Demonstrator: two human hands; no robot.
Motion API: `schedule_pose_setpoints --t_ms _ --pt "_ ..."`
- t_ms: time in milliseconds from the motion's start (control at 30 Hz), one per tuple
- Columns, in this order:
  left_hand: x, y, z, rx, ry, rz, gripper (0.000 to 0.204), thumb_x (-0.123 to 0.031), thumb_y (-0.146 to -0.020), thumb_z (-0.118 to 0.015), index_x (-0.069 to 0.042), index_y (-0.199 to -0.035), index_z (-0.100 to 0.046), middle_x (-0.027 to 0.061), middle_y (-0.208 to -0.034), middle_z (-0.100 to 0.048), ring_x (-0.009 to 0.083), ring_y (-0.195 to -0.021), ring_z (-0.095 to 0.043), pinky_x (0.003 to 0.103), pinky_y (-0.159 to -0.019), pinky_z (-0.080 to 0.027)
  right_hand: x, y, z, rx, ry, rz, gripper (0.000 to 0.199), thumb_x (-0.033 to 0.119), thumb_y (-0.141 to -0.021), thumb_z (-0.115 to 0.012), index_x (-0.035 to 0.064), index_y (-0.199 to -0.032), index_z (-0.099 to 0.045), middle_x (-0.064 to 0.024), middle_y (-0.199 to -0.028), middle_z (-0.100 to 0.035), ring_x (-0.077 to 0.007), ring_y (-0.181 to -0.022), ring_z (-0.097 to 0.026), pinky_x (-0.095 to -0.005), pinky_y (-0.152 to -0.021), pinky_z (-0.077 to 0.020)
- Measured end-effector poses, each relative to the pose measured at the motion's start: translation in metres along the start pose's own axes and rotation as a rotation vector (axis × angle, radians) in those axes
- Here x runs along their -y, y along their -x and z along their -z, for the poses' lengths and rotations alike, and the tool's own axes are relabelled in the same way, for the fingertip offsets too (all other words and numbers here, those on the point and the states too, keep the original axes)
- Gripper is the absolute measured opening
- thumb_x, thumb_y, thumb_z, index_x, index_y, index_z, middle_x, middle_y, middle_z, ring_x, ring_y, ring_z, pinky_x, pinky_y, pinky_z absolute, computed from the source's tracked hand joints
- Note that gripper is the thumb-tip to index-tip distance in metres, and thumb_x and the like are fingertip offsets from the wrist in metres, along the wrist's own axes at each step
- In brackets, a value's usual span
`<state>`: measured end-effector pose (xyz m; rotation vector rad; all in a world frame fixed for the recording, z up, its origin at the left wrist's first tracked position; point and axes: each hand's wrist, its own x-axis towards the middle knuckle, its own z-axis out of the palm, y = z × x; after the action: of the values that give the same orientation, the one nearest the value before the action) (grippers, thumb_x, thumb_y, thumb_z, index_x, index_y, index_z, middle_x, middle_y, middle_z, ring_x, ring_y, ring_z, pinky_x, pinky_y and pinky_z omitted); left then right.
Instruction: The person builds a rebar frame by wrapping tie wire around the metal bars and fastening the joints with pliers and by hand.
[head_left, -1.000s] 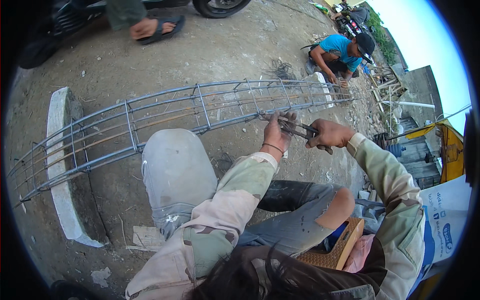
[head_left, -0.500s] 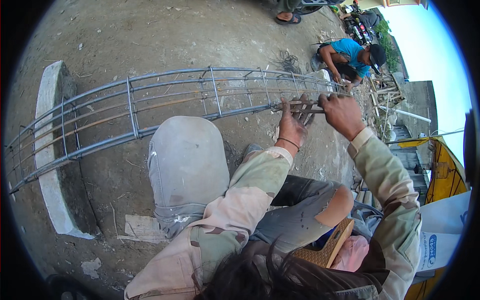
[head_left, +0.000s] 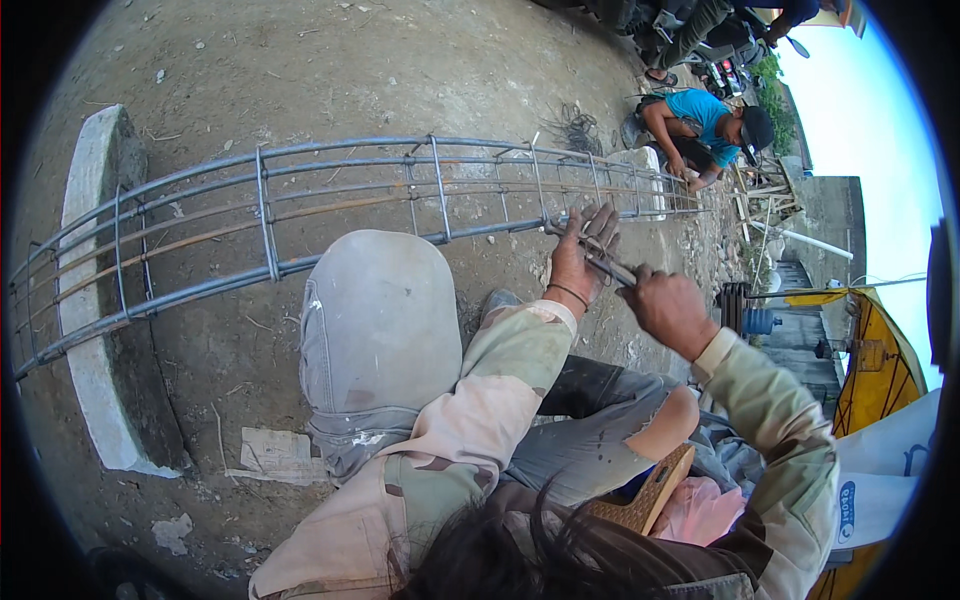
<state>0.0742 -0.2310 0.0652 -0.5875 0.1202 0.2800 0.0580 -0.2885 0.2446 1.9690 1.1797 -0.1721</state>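
A long rebar cage [head_left: 268, 225] of grey and rusty bars with square stirrups stretches from the left edge toward the far right. My right hand [head_left: 672, 312] is closed around the handle end of dark metal pincers [head_left: 613, 269]. Across my left hand [head_left: 572, 272] lies their other end, passing between the thumb and the raised fingers. The tip of the pincers is at the near lower bar, close to a stirrup. My left fingers partly hide the tool, and any wire at its tip is too small to make out.
A pale concrete block [head_left: 95, 290] supports the cage at the left. Beyond its far end a co-worker in a blue shirt [head_left: 700, 115] squats with hands at the bars. My bent knee [head_left: 375, 300] is beside the cage. Tangled wire [head_left: 578, 128] and motorcycles [head_left: 725, 70] are farther back.
My right hand has swung down and toward me, tilting the pincers' handles downward. My left hand has dropped slightly. A person's foot near the motorcycles has moved right.
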Motion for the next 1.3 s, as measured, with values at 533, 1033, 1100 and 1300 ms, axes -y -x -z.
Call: schedule_pose_setpoints --t_ms 533,1033,1100,1300 --pt "0.016 -0.025 0.014 -0.36 -0.14 -0.06 0.028 -0.033 -0.103 -0.057 -0.006 -0.096 -0.056 0.0095 -0.087 -0.062 0.0272 -0.083 -0.07 0.043 -0.08 -0.061 0.004 0.013 -0.049 -0.316 -0.211 -0.171 0.029 0.031 -0.095 -0.061 0.0032 -0.087 -0.064 -0.0168 -0.075 -0.065 -0.0392 -0.065 -0.065 -0.0486 -0.057 -0.0496" --pt "0.005 -0.023 0.02 -0.104 -0.231 -0.046 0.056 -0.044 -0.097 -0.065 -0.005 -0.136 -0.053 0.0084 -0.139 -0.059 0.0206 -0.128 -0.055 0.036 -0.105 -0.043 -0.056 -0.025 -0.047 -0.279 -0.332 -0.031 0.042 0.039 -0.096 -0.058 0.004 -0.073 -0.063 -0.0194 -0.062 -0.061 -0.0392 -0.06 -0.062 -0.0502 -0.055 -0.0457" --pt "0.001 -0.02 0.026 -0.042 -0.231 -0.055 0.053 -0.044 -0.098 -0.064 -0.007 -0.134 -0.054 0.0072 -0.139 -0.059 0.0219 -0.129 -0.054 0.04 -0.106 -0.042 -0.037 -0.011 -0.051 -0.239 -0.347 -0.059 0.047 0.041 -0.097 -0.056 0.0045 -0.069 -0.062 -0.017 -0.059 -0.06 -0.0358 -0.055 -0.062 -0.0476 -0.051 -0.045" --pt "-0.002 -0.012 0.035 -0.071 -0.102 -0.008 0.026 -0.034 -0.1 -0.062 -0.008 -0.099 -0.059 0.0152 -0.1 -0.07 0.0308 -0.104 -0.068 0.042 -0.091 -0.056 -0.017 -0.002 -0.053 0.403 -1.354 -0.348 0.044 0.044 -0.101 -0.055 0.0046 -0.08 -0.061 -0.005 -0.054 -0.05 -0.0183 -0.044 -0.049 -0.0344 -0.04 -0.0353"
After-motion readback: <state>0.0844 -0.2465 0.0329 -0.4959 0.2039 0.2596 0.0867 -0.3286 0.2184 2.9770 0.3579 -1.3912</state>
